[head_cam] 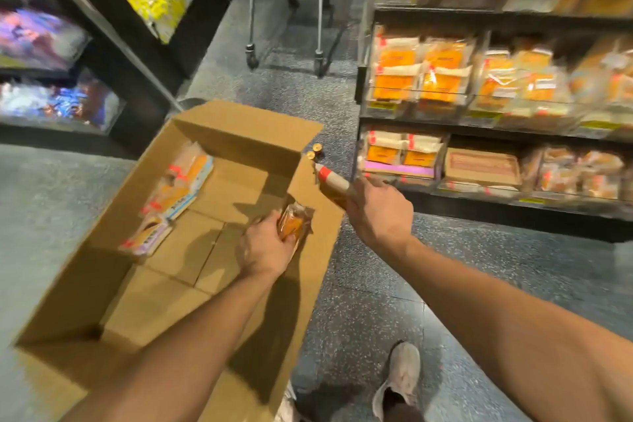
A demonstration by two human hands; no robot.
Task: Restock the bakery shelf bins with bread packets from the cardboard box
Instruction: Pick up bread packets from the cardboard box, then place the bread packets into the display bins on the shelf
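A: Report the position of the cardboard box.

B: It stands open on the floor, flaps up, to the left of the bakery shelf. Most of its bottom panel is exposed.

A: Contents?

B: A loose stack of bread packets lies against the box's far-left inner wall. One further packet, clear wrap over an orange-brown loaf, sits against the box's right wall.

A: State of the hands?

B: The left hand is inside the box, fingers curled round that single packet at the right wall. The right hand is outside the box, just past its right flap, gripping a second packet with a red-taped end that points away from the person. The two hands are apart, each closed on its own packet.

A: Shelf condition?

B: The clear bins right of the box hold orange-labelled bread packs on every visible tier. Detail is blurred.

A: Anything else near the box?

B: A wheeled metal trolley stands beyond it, and a shoe is on the floor at its near right.
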